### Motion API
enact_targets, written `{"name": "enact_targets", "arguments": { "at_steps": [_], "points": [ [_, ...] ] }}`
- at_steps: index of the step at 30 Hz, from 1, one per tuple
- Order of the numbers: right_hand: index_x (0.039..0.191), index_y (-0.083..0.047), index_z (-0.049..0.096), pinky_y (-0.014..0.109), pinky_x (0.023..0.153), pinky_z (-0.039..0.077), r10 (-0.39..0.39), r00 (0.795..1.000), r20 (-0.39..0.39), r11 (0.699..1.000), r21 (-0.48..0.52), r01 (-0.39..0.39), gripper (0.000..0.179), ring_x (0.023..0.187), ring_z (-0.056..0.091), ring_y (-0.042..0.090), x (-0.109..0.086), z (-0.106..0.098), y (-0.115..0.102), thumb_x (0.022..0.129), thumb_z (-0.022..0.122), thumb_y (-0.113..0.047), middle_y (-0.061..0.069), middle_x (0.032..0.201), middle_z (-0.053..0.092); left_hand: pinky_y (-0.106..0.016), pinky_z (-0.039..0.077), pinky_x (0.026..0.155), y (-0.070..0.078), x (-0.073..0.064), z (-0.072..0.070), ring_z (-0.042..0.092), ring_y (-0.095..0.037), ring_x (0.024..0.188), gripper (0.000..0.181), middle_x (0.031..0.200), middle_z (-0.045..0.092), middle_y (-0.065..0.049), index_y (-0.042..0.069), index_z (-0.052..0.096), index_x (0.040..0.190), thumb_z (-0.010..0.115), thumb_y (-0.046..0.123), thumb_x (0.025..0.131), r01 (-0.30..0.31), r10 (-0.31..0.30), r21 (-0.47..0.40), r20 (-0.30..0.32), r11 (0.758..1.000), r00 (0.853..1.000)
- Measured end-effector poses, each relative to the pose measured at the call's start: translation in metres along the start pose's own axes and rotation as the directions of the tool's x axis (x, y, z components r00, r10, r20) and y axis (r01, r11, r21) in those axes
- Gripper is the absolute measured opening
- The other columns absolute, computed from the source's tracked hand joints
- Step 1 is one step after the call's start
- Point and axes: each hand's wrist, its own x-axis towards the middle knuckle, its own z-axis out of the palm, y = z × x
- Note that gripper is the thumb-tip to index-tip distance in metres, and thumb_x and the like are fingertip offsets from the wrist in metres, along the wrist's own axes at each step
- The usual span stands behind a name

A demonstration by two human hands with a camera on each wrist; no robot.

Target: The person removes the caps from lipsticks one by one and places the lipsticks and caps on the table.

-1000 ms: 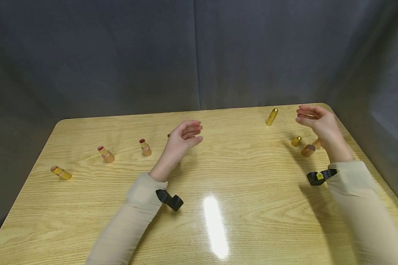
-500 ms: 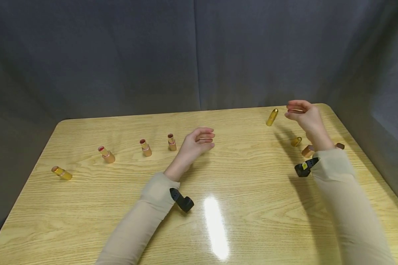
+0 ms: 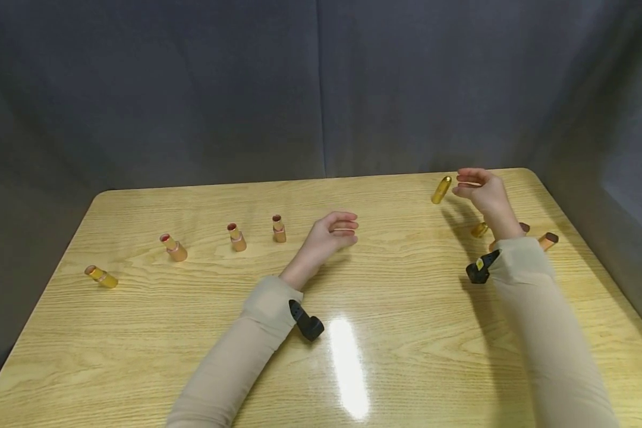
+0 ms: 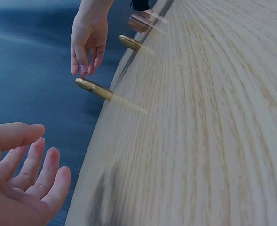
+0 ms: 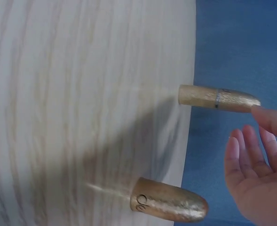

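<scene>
A closed gold lipstick (image 3: pixel 441 189) with a rounded top and a thin silver band stands upright near the table's back right. My right hand (image 3: pixel 484 193) is just to its right, fingers loosely bent and holding nothing; in the right wrist view the thumb tip overlaps the top of the lipstick (image 5: pixel 218 99). A shorter gold lipstick cap (image 5: pixel 169 200) stands nearer to me, partly behind my right wrist in the head view. Over the middle of the table, my left hand (image 3: pixel 329 236) hovers with relaxed fingers and nothing in them.
Several uncapped lipsticks stand left of my left hand, among them a copper one (image 3: pixel 279 229) and a gold one (image 3: pixel 101 277) at far left. Copper caps, one being this cap (image 3: pixel 548 241), stand by my right wrist, partly hidden. A dark curtain (image 3: pixel 219 101) hangs behind the table.
My right hand has moved left, close to the closed gold lipstick. My left hand has shifted right and slightly nearer to me, uncovering the copper lipstick behind it.
</scene>
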Motion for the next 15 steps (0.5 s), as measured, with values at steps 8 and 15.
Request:
{"name": "enact_targets", "arguments": {
  "at_steps": [8, 15],
  "points": [
    [0.136, 0.003, 0.044, 0.004, 0.073, 0.043, 0.017, 1.000, 0.003, 1.000, -0.019, -0.017, 0.047, 0.085, 0.048, -0.011, 0.003, 0.008, 0.003, 0.093, 0.059, -0.008, -0.016, 0.100, 0.053, -0.037, 0.049, 0.098, -0.004, 0.006, 0.009, 0.055, -0.034, 0.120, 0.044, 0.130, 0.056, -0.020, 0.001, 0.049, 0.133, 0.059, -0.001, 0.090, 0.022, -0.022, 0.014, 0.021, 1.000, 1.000],
    [0.137, 0.004, 0.043, 0.008, 0.075, 0.047, 0.014, 1.000, 0.005, 1.000, -0.003, -0.014, 0.049, 0.082, 0.050, -0.011, 0.003, 0.015, 0.002, 0.093, 0.059, -0.010, -0.018, 0.095, 0.051, -0.036, 0.050, 0.098, -0.007, 0.009, 0.016, 0.056, -0.034, 0.120, 0.043, 0.130, 0.056, -0.020, 0.001, 0.051, 0.132, 0.059, -0.001, 0.090, 0.034, -0.035, 0.020, 0.034, 0.999, 0.999]
  ]
}}
